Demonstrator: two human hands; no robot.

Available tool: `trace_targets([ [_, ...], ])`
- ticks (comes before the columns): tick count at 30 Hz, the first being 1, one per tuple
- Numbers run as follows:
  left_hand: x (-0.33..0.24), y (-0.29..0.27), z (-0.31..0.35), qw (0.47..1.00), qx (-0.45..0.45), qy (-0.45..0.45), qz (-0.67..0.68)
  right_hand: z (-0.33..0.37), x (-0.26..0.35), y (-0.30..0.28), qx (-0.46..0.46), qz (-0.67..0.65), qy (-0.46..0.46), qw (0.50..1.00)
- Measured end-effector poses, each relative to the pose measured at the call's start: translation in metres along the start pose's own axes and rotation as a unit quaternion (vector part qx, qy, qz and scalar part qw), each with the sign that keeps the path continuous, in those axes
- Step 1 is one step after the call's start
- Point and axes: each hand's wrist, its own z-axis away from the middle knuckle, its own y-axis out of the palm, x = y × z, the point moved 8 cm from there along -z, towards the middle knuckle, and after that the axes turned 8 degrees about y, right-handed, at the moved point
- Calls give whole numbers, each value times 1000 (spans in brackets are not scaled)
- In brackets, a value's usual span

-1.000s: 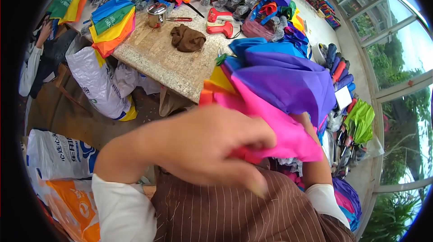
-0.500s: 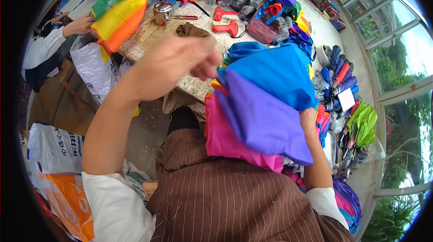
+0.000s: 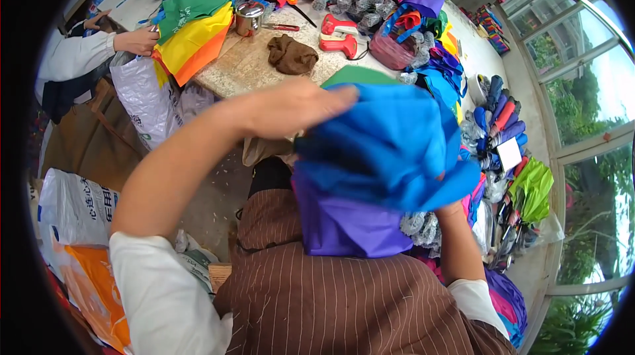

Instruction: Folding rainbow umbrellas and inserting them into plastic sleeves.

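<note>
A loosely gathered rainbow umbrella (image 3: 390, 136) hangs in front of my lap, its blue panel on top, purple below and a strip of green behind. My left hand (image 3: 297, 107), blurred by motion, is at the upper left edge of the blue panel, its fingers closed over the cloth. On the other side, my right hand (image 3: 451, 208) holds the umbrella from the right. Cloth covers most of that hand, and only the wrist and a bit of finger show. The umbrella's shaft and handle are hidden under the panels.
On the table (image 3: 228, 77) lie a brown cloth (image 3: 292, 55), a metal pot (image 3: 250, 19), red-and-white tools (image 3: 339, 36) and heaped umbrellas. At left, another person's hand (image 3: 137, 41) touches a rainbow umbrella (image 3: 198, 27). Plastic bags (image 3: 76, 209) stand at lower left; more umbrellas (image 3: 506, 117) lie at right.
The blue panel has swung down toward me over the purple one, and the pink is now out of sight. My left hand has moved slightly lower. The other person's umbrella has come down onto the table.
</note>
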Motion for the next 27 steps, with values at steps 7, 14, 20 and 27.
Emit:
trace_targets([
  [7,-88,-88,7,801,-115,364,462,9,-24,5,-34,-62,-24,997],
  [14,19,25,-3,899,-92,-50,425,37,-45,1,68,-212,36,974],
  [20,2,-92,-1,834,-280,223,419,9,-39,20,135,-309,108,935],
  [27,29,-24,-36,945,-233,64,222,17,-61,5,189,-406,199,872],
])
